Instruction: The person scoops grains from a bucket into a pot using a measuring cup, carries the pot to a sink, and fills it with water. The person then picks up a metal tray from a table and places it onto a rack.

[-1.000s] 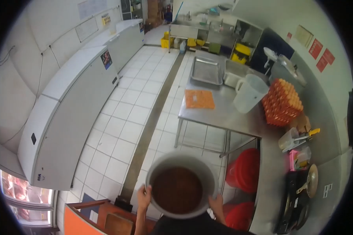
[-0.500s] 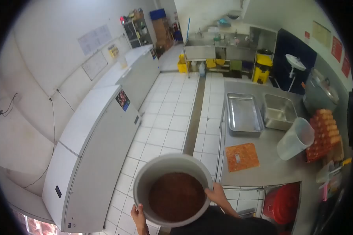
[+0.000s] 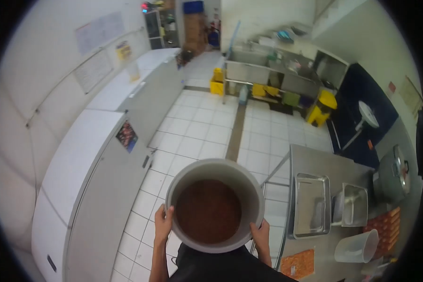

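A large grey metal pot [image 3: 254, 197] is held in front of my body, its open mouth facing up toward me. Dark reddish-brown contents [image 3: 208, 211] cover its bottom. My left hand [image 3: 163, 220] grips the pot's left side, thumb near the rim. At the lower right of the rim, my right hand [image 3: 260, 235] has its thumb over the edge, its other fingers hidden by the wall. Below the pot is dark clothing, and white floor tiles show around it.
To the right stands a steel table [image 3: 310, 162] with a rectangular tray [image 3: 298, 207], a deep steel pan [image 3: 355, 207], a clear plastic jug [image 3: 357, 246] and a flat orange pack [image 3: 298, 264]. White chest freezers [image 3: 94, 141] line the left wall. Sinks [image 3: 249, 70] and a yellow bin [image 3: 322, 108] stand ahead.
The view has turned to the right and forward along the floor. The pot has come up and nearer the middle, still between both hands, and the table now appears lower and farther right.
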`<state>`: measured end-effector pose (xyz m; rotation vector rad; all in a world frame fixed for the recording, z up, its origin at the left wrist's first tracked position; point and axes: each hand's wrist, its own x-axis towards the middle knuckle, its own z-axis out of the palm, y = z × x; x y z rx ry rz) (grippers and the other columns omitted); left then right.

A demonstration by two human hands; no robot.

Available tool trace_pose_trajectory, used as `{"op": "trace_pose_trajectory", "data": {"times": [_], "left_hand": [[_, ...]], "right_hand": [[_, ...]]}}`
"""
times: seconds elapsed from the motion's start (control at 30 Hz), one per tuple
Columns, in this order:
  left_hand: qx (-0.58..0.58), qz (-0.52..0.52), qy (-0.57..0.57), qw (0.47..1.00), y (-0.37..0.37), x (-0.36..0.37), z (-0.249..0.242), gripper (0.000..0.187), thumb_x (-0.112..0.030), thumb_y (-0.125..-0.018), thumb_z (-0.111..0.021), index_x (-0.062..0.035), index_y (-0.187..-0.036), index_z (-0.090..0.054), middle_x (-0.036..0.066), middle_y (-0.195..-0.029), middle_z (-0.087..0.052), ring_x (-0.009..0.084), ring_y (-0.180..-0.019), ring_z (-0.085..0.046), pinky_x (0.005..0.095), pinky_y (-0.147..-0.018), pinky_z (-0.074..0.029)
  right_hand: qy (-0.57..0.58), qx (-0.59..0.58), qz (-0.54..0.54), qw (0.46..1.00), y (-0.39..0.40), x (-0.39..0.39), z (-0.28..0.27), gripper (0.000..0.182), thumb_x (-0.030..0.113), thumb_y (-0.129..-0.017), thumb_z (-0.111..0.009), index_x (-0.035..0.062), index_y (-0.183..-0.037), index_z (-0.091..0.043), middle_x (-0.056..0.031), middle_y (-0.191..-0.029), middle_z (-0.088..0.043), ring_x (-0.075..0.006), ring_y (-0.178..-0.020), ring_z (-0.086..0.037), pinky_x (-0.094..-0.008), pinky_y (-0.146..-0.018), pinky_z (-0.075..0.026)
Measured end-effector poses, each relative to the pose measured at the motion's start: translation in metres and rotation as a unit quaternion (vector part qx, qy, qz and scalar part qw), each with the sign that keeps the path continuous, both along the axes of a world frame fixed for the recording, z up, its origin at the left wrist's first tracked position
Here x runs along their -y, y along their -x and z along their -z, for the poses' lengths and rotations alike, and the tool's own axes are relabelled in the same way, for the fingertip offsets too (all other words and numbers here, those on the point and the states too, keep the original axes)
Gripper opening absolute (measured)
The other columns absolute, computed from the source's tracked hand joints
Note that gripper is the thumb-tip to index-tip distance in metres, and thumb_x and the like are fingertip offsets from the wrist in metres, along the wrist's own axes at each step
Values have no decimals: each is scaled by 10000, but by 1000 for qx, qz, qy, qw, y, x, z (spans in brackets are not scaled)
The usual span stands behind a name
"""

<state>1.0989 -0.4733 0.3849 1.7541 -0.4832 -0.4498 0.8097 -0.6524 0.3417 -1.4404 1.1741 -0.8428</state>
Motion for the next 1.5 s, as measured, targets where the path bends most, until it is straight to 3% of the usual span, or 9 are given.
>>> {"op": "trace_pose_trajectory", "data": {"times": [0.07,0.2,0.37,0.53,0.67,0.9,1.23,1.3,1.5], "left_hand": [[11,115,-15,993,-48,82,-27,294,-331,-955,-592,-41,-907,-603,-14,-749,-575,66,-687,-510,260,-600,-425],[25,243,-6,970,-122,261,-2,309,-345,-954,-591,-47,-877,-587,-18,-735,-564,66,-674,-511,252,-576,-419],[-32,283,9,959,-206,465,5,261,-265,-943,-588,-11,-884,-589,-3,-723,-529,88,-674,-473,274,-604,-411],[-28,256,-5,966,-281,605,-3,299,-360,-949,-588,-62,-931,-598,-39,-710,-534,42,-608,-443,232,-519,-347],[-99,236,19,967,-348,726,10,281,-281,-962,-571,-14,-1041,-613,21,-776,-632,92,-674,-565,248,-591,-450],[32,257,50,965,-458,988,11,254,-244,-947,-579,-9,-853,-560,10,-679,-503,94,-652,-443,287,-582,-395],[-29,418,-13,908,-526,1347,3,250,-242,-923,-589,2,-872,-576,65,-682,-532,126,-669,-480,302,-614,-411],[53,415,14,908,-539,1417,28,263,-259,-929,-587,-1,-874,-577,48,-685,-526,122,-674,-466,295,-615,-398],[-40,342,8,939,-577,1564,12,278,-300,-950,-583,-29,-999,-621,6,-771,-568,97,-710,-482,280,-632,-404]], "right_hand": [[-43,-76,70,994,-22,29,-14,266,47,-773,-569,-75,-1004,-620,-154,-892,-666,-202,-812,-628,-331,-747,-491],[-104,51,233,965,-85,121,-13,263,-3,-773,-540,-81,-1011,-619,-150,-938,-662,-197,-857,-617,-329,-793,-484],[-95,40,321,941,-161,282,4,301,-29,-780,-524,-81,-1064,-611,-152,-961,-665,-202,-888,-623,-328,-811,-481],[-38,16,259,965,-240,471,-29,310,-19,-776,-527,-74,-1067,-616,-141,-944,-674,-217,-853,-636,-326,-799,-486],[2,-47,239,970,-305,613,-40,289,-9,-764,-530,-70,-1027,-629,-135,-890,-677,-199,-828,-632,-320,-779,-490],[-30,25,289,957,-422,825,-18,315,-29,-771,-538,-91,-1073,-602,-139,-973,-671,-222,-880,-632,-343,-828,-486],[-43,25,437,898,-499,1070,-19,357,-42,-770,-531,-90,-1120,-581,-149,-1010,-656,-212,-911,-622,-323,-833,-474],[-47,-21,440,896,-516,1141,-33,348,-36,-768,-530,-85,-1107,-589,-144,-995,-659,-216,-896,-625,-327,-809,-478],[22,-67,357,931,-531,1354,-65,300,5,-755,-553,-72,-1035,-630,-142,-889,-674,-217,-827,-641,-332,-761,-492]]}}
